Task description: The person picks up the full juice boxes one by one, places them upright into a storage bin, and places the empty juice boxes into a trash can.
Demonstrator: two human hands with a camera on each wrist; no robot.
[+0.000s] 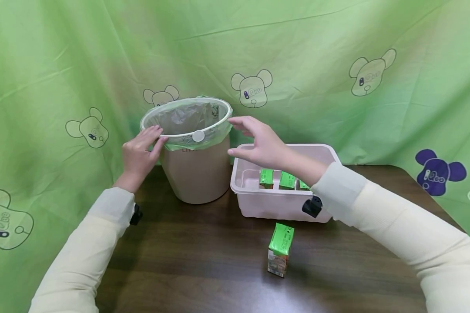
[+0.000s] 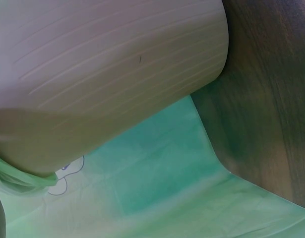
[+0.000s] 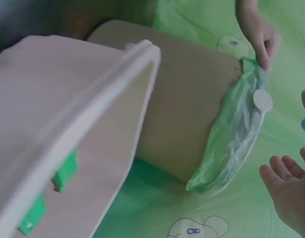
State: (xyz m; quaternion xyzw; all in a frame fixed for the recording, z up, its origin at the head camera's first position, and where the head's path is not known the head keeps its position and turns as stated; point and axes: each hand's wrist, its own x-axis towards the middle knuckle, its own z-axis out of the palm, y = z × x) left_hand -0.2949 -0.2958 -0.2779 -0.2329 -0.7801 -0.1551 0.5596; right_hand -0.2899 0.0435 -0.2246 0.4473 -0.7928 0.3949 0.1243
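A beige trash can [image 1: 197,174] stands on the table, its mouth lined with a thin green plastic bag [image 1: 215,137] under a white ring [image 1: 172,135]. My left hand [image 1: 139,152] grips the near left rim, fingers over the edge and thumb outside; in the right wrist view, the left hand [image 3: 261,39] pinches that rim too. Beside the right rim hovers my right hand [image 1: 262,141], fingers spread and holding nothing. From the right wrist, the right hand [image 3: 291,193] shows apart from the bag. The left wrist view shows the can's ribbed side [image 2: 117,64].
A pale pink plastic bin [image 1: 282,204] right of the can contains several green-topped cartons [image 1: 266,177], partly hidden by the right arm. One green-topped drink carton [image 1: 280,248] stands upright on the dark wooden table [image 1: 196,261]. Green cloth [image 1: 297,43] hangs behind.
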